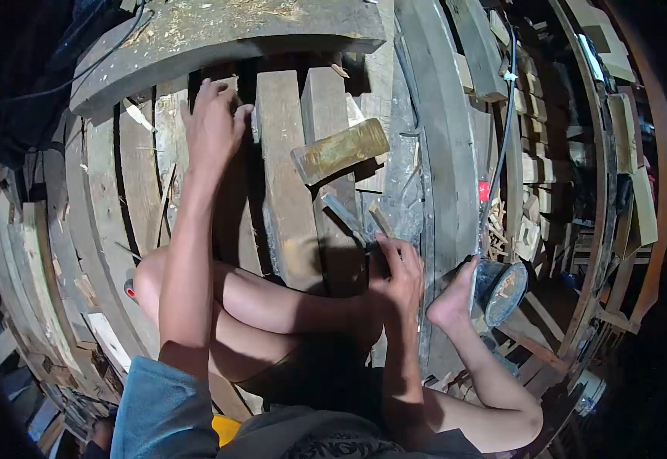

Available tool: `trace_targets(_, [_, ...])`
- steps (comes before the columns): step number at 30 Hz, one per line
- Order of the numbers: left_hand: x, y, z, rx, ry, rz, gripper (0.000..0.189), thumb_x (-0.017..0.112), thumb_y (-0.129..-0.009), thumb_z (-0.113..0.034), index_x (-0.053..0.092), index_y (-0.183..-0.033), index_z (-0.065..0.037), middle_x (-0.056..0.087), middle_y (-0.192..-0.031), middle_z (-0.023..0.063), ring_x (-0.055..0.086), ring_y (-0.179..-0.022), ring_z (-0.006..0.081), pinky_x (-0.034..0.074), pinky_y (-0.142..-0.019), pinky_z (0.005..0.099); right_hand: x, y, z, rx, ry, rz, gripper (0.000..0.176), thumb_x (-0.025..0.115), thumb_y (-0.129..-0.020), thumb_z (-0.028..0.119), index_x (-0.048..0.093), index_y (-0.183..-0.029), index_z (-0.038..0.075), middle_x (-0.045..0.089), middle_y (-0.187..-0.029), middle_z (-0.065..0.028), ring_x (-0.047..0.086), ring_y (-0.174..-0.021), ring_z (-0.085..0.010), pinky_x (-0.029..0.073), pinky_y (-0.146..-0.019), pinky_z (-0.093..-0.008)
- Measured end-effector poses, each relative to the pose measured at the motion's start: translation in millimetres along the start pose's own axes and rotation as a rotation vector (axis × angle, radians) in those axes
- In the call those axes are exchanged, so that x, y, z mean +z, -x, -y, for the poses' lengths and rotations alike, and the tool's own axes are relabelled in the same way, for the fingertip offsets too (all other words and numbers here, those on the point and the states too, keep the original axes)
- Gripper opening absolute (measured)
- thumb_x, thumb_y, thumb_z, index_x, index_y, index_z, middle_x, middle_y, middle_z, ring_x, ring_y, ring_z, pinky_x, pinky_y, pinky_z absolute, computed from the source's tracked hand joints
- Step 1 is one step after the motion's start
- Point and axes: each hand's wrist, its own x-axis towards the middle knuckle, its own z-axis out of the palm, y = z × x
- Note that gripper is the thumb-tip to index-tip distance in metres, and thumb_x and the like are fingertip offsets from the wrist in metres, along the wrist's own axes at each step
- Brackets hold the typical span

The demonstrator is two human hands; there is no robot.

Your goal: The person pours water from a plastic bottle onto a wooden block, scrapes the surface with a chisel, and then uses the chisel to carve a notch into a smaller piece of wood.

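Head view: left hand (215, 126) was laid open, fingers spread, on the planks (284, 176); right hand (398, 268) was clamped on a chisel (345, 213) near the mallet (341, 149). Bare knees (257, 302) might be cut if the blade slipped.

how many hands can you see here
2. The left hand lies flat on the planks up ahead; the right hand, nearer the legs, is closed on a chisel. No other hands show.
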Motion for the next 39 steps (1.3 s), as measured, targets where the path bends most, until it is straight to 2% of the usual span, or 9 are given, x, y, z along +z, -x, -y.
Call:
trace_targets(3, [6.5, -3.8, -12.9, 0.109, 0.407, 0.119, 0.016, 0.060, -0.089, -0.012, 0.065, -0.098, -0.001, 0.055, -0.128, 0.0173, 0.047, -0.127, 0.0364, 0.034, -0.108, 0.0423, 3.9, 0.3, 2.4, 0.036, -0.042, 0.004, 0.046, 0.067, -0.068, -0.001, 0.066, -0.114, 0.009, 0.063, -0.094, -0.0099, 0.061, -0.091, -0.0285, 0.046, -0.082, -0.0389])
trace_targets(7, [1.9, 20.3, -55.8, 0.221, 0.777, 0.424, 0.041, 0.061, -0.090, -0.023, 0.053, -0.127, -0.009, 0.036, -0.146, 0.0164, 0.035, -0.136, 0.0333, 0.029, -0.112, 0.0437, 12.0, 1.1, -4.9, 0.032, -0.116, -0.020, 0.053, 0.067, -0.066, -0.002, 0.065, -0.117, 0.010, 0.062, -0.094, -0.0099, 0.061, -0.092, -0.0288, 0.045, -0.084, -0.0372])
trace_targets(10, [7.3, 41.6, -77.5, 0.282, 0.738, 0.606, 0.095, 0.077, -0.072, -0.050, 0.030, -0.145, -0.012, 0.024, -0.150, 0.0236, 0.025, -0.140, 0.0407, 0.022, -0.115, 0.0495, 9.5, 0.1, 1.2, 0.083, -0.128, -0.037, 0.051, 0.068, -0.067, -0.001, 0.066, -0.117, 0.008, 0.063, -0.095, -0.0108, 0.061, -0.091, -0.0290, 0.045, -0.083, -0.0365])
trace_targets(16, [18.7, 50.8, -81.9, 0.290, 0.538, 0.446, 0.102, 0.078, -0.069, -0.052, 0.026, -0.148, -0.013, 0.021, -0.150, 0.0258, 0.016, -0.142, 0.0432, 0.018, -0.115, 0.0516, 9.3, 2.1, -2.8, 0.098, -0.122, -0.013, 0.052, 0.069, -0.068, 0.001, 0.065, -0.119, 0.007, 0.063, -0.093, -0.0106, 0.062, -0.089, -0.0270, 0.043, -0.084, -0.0367])
trace_targets(26, [9.7, 31.7, -66.2, 0.278, 0.274, 0.297, 0.091, 0.078, -0.073, -0.030, 0.027, -0.147, -0.014, 0.022, -0.150, 0.0250, 0.014, -0.143, 0.0418, 0.015, -0.117, 0.0508, 6.7, 5.3, 9.8, 0.103, -0.221, -0.125, 0.038, 0.068, -0.076, 0.000, 0.065, -0.114, 0.004, 0.066, -0.100, -0.0131, 0.064, -0.093, -0.0268, 0.045, -0.086, -0.0348])
trace_targets(29, [19.4, 14.5, -48.2, 0.099, 0.702, 0.179, 0.081, 0.075, -0.079, -0.025, 0.030, -0.145, -0.009, 0.030, -0.147, 0.0228, 0.023, -0.141, 0.0369, 0.020, -0.116, 0.0427, -1.2, 3.4, 6.6, 0.144, -0.238, -0.142, 0.039, 0.066, -0.075, -0.004, 0.065, -0.114, -0.001, 0.066, -0.100, -0.0175, 0.064, -0.093, -0.0288, 0.048, -0.086, -0.0343])
trace_targets(34, [8.8, 12.4, -55.0, -0.029, 0.874, 0.133, 0.034, 0.066, -0.089, -0.024, 0.057, -0.115, -0.005, 0.048, -0.137, 0.0150, 0.042, -0.128, 0.0323, 0.030, -0.108, 0.0415, -0.1, 1.7, -5.4, 0.150, -0.225, -0.177, 0.048, 0.067, -0.073, 0.000, 0.065, -0.120, 0.008, 0.065, -0.098, -0.0121, 0.062, -0.089, -0.0290, 0.045, -0.083, -0.0353])
trace_targets(37, [20.0, 18.0, -57.9, 0.224, 0.765, 0.004, 0.019, 0.058, -0.093, -0.016, 0.063, -0.083, 0.000, 0.058, -0.127, 0.0118, 0.041, -0.130, 0.0300, 0.029, -0.109, 0.0418, -0.8, 2.9, -2.5, 0.146, -0.198, -0.161, 0.047, 0.067, -0.072, 0.000, 0.065, -0.119, 0.007, 0.064, -0.098, -0.0123, 0.062, -0.089, -0.0297, 0.046, -0.082, -0.0369])
trace_targets(39, [19.7, 19.7, -63.1, 0.272, 0.759, 0.038, 0.012, 0.058, -0.091, -0.014, 0.066, -0.096, -0.006, 0.050, -0.136, 0.0119, 0.037, -0.133, 0.0317, 0.027, -0.112, 0.0439, 1.6, 4.1, -3.8, 0.141, -0.195, -0.166, 0.047, 0.066, -0.072, 0.000, 0.066, -0.118, 0.007, 0.064, -0.097, -0.0116, 0.062, -0.089, -0.0285, 0.045, -0.084, -0.0360])
